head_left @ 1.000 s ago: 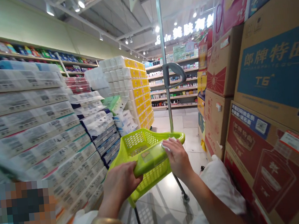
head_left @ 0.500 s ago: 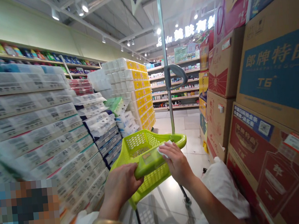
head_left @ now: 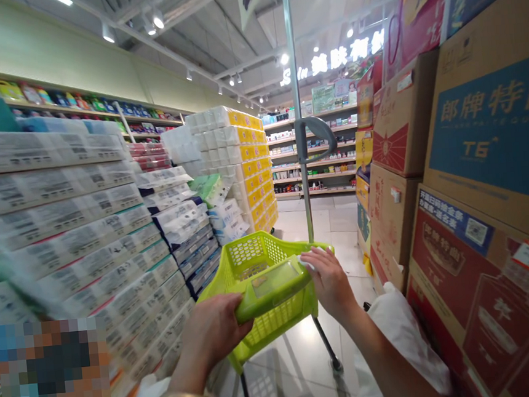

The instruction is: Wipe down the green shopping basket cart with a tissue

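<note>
A lime-green shopping cart (head_left: pixel 276 327) with a perforated plastic basket stands right in front of me. My left hand (head_left: pixel 218 329) is wrapped round the left end of its handle (head_left: pixel 272 284); a gold-coloured bangle circles that wrist. Near the handle's right end, my right hand (head_left: pixel 330 282) presses a small white wipe (head_left: pixel 306 263) against the green plastic. Most of the wipe is hidden under the fingers, so I cannot tell whether it is paper or cloth. A clear panel is set in the middle of the handle.
A metal pole (head_left: pixel 296 97) with a grey grip (head_left: pixel 317 138) rises at the cart's right side. Stacked tissue packs (head_left: pixel 78 239) line the left, and cardboard cartons (head_left: pixel 485 136) the right. Beyond the tiled floor (head_left: pixel 289 221) stand stocked shelves (head_left: pixel 322 172).
My right hand has slid rightward along the handle with the wipe beneath it. My left hand keeps its hold at the left end. The whole view has shifted slightly.
</note>
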`<state>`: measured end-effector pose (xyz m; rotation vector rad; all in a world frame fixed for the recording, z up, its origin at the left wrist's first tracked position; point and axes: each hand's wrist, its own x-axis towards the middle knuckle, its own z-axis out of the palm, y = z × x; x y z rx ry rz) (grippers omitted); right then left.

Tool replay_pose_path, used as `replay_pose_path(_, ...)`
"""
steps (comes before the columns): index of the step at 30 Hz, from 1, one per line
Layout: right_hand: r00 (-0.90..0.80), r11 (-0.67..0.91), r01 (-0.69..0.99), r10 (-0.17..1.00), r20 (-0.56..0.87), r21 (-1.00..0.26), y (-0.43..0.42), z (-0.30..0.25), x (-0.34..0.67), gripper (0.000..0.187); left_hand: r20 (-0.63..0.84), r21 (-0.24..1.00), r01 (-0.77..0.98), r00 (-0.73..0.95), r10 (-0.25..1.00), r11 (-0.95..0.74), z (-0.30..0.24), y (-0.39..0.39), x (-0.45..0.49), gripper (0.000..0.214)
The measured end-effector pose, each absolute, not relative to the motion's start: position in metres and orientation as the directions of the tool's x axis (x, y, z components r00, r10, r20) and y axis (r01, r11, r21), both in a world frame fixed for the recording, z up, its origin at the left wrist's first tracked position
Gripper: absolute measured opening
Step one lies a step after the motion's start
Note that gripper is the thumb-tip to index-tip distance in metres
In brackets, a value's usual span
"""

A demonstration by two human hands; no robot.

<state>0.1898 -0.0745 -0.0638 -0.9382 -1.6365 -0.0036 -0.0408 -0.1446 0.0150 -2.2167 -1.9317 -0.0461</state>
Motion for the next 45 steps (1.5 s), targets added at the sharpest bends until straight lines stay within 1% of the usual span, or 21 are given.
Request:
replay_pose_path(2, 0.06, 0.645, 0.59, 0.566, 0.823, -0.486, -0.074, -0.063, 0.19, 0.027, 0.157, -0.117, 0.984, 0.151, 0.976, -0.133, 0.015, -0.145, -0.043, 0.013)
replay_pose_path(3, 0.048, 0.653, 0.587, 0.562, 0.826, -0.478, -0.074, -0.063, 0.189, 0.027, 0.157, -0.109, 0.985, 0.153, 0.976, -0.137, 0.014, -0.144, -0.044, 0.013)
replay_pose_path(6, -0.065, 0.72, 0.548, 0.544, 0.836, -0.426, -0.078, -0.063, 0.185, 0.028, 0.154, -0.104, 0.984, 0.157, 0.976, -0.142, 0.013, -0.143, -0.048, 0.012)
replay_pose_path(8, -0.085, 0.725, 0.545, 0.548, 0.832, -0.422, -0.077, -0.064, 0.188, 0.028, 0.147, -0.108, 0.984, 0.156, 0.977, -0.141, 0.013, -0.142, -0.051, 0.011)
replay_pose_path(13, 0.043, 0.635, 0.611, 0.569, 0.821, -0.473, -0.072, -0.066, 0.197, 0.026, 0.14, -0.095, 0.985, 0.155, 0.978, -0.142, 0.013, -0.137, -0.06, 0.012)
replay_pose_path(18, -0.092, 0.721, 0.566, 0.538, 0.838, -0.4, -0.076, -0.067, 0.195, 0.027, 0.103, -0.07, 0.983, 0.175, 0.979, -0.169, 0.016, -0.134, -0.07, 0.012)
replay_pose_path(20, -0.072, 0.705, 0.576, 0.549, 0.833, -0.415, -0.074, -0.066, 0.199, 0.026, 0.098, -0.065, 0.983, 0.179, 0.979, -0.173, 0.017, -0.132, -0.075, 0.014)
replay_pose_path(22, -0.017, 0.665, 0.599, 0.568, 0.823, -0.447, -0.072, -0.065, 0.202, 0.026, 0.101, -0.065, 0.98, 0.192, 0.976, -0.186, 0.017, -0.13, -0.079, 0.021)
replay_pose_path(24, 0.006, 0.644, 0.611, 0.578, 0.816, -0.461, -0.073, -0.064, 0.202, 0.026, 0.117, -0.061, 0.98, 0.194, 0.974, -0.188, 0.017, -0.128, -0.084, 0.034)
replay_pose_path(27, -0.047, 0.68, 0.597, 0.559, 0.828, -0.425, -0.08, -0.065, 0.196, 0.027, 0.166, -0.045, 0.983, 0.185, 0.969, -0.18, 0.017, -0.126, -0.088, 0.069)
replay_pose_path(28, -0.077, 0.7, 0.586, 0.549, 0.832, -0.408, -0.082, -0.065, 0.194, 0.028, 0.185, -0.041, 0.982, 0.188, 0.965, -0.183, 0.018, -0.126, -0.088, 0.078)
replay_pose_path(29, -0.102, 0.715, 0.577, 0.543, 0.834, -0.395, -0.083, -0.066, 0.193, 0.028, 0.207, -0.035, 0.981, 0.196, 0.959, -0.193, 0.019, -0.126, -0.086, 0.083)
replay_pose_path(31, -0.108, 0.714, 0.577, 0.547, 0.83, -0.396, -0.084, -0.065, 0.194, 0.028, 0.259, -0.013, 0.974, 0.221, 0.94, -0.225, 0.021, -0.126, -0.08, 0.087)
replay_pose_path(33, -0.049, 0.671, 0.604, 0.569, 0.821, -0.429, -0.082, -0.064, 0.195, 0.026, 0.308, 0.026, 0.955, 0.274, 0.911, -0.296, 0.024, -0.125, -0.067, 0.084)
replay_pose_path(35, 0.022, 0.624, 0.631, 0.579, 0.815, -0.46, -0.081, -0.062, 0.193, 0.026, 0.345, 0.076, 0.927, 0.321, 0.882, -0.368, 0.026, -0.122, -0.05, 0.076)
replay_pose_path(36, 0.025, 0.623, 0.634, 0.577, 0.817, -0.459, -0.082, -0.062, 0.189, 0.026, 0.363, 0.092, 0.913, 0.34, 0.868, -0.396, 0.026, -0.12, -0.04, 0.07)
replay_pose_path(38, -0.044, 0.669, 0.612, 0.56, 0.827, -0.421, -0.084, -0.062, 0.182, 0.027, 0.384, 0.109, 0.896, 0.361, 0.85, -0.43, 0.024, -0.114, -0.021, 0.054)
replay_pose_path(39, -0.091, 0.701, 0.592, 0.548, 0.831, -0.398, -0.086, -0.062, 0.179, 0.028, 0.384, 0.112, 0.903, 0.345, 0.856, -0.415, 0.022, -0.111, -0.011, 0.047)
replay_pose_path(41, -0.145, 0.737, 0.565, 0.531, 0.835, -0.37, -0.086, -0.063, 0.179, 0.029, 0.372, 0.09, 0.926, 0.31, 0.875, -0.367, 0.019, -0.105, 0.004, 0.043)
replay_pose_path(42, -0.134, 0.733, 0.569, 0.531, 0.836, -0.374, -0.085, -0.064, 0.181, 0.029, 0.358, 0.075, 0.939, 0.289, 0.888, -0.336, 0.017, -0.103, 0.01, 0.042)
replay_pose_path(45, -0.015, 0.666, 0.613, 0.548, 0.836, -0.426, -0.08, -0.067, 0.187, 0.027, 0.314, 0.031, 0.971, 0.217, 0.924, -0.239, 0.013, -0.1, 0.018, 0.041)
